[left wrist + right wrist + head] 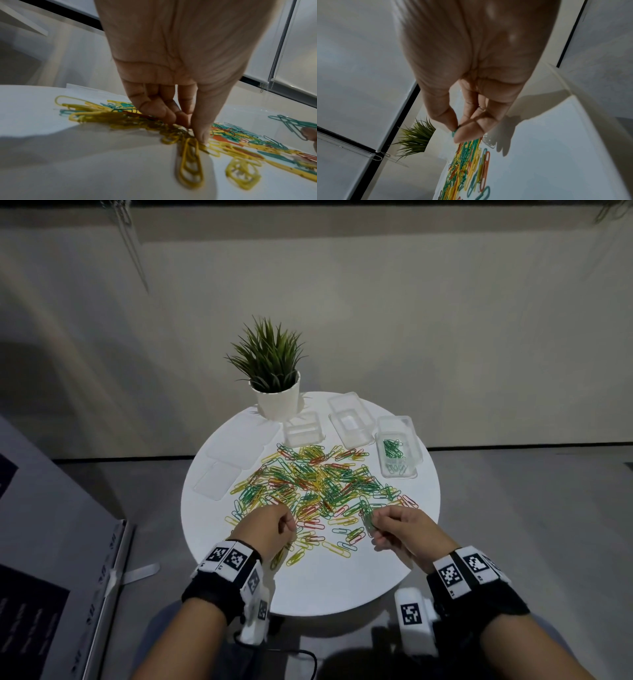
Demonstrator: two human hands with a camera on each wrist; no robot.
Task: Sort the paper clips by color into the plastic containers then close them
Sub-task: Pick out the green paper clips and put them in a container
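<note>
A mixed pile of green, yellow and red paper clips [318, 477] covers the middle of the round white table [329, 583]. My left hand [274, 525] is down on the pile's near left edge, and its thumb and fingers [188, 129] pinch a few yellow clips [190, 162]. My right hand [387, 529] hovers over the near right edge and pinches a bunch of green clips [367, 517] between thumb and fingers [456, 129]. At the back right, a clear container [414, 460] holds green clips. Two empty clear containers [303, 436] [352, 426] stand at the back.
A potted plant [270, 361] stands at the table's far edge. Two flat clear lids [239, 446] [214, 482] lie on the left side of the table. Grey boards [51, 542] lean on the floor to the left.
</note>
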